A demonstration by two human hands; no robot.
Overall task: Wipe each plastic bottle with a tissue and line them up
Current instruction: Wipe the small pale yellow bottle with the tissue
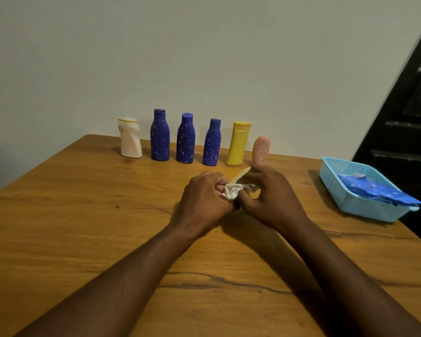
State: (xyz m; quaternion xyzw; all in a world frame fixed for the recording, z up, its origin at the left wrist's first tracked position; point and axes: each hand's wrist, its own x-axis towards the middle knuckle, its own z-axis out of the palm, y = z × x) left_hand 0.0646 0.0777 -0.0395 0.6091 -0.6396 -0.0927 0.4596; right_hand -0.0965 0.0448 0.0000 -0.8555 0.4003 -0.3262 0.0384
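Five bottles stand in a row near the table's far edge: a white bottle (130, 139), three blue bottles (160, 136) (186, 139) (212, 143) and a yellow bottle (238, 144). A pink bottle (261, 149) rises at the row's right end, its base hidden behind my right hand. In front of the row, my right hand (270, 198) grips a small pale yellow bottle (241, 175). My left hand (204, 198) holds a crumpled white tissue (232, 190) pressed around that bottle. Most of the small bottle is covered by fingers and tissue.
A light blue plastic basket (345, 190) with a blue tissue packet (379, 190) in it sits at the table's right edge. The wooden table (83, 227) meets a pale wall behind the bottles. A dark door stands at the far right.
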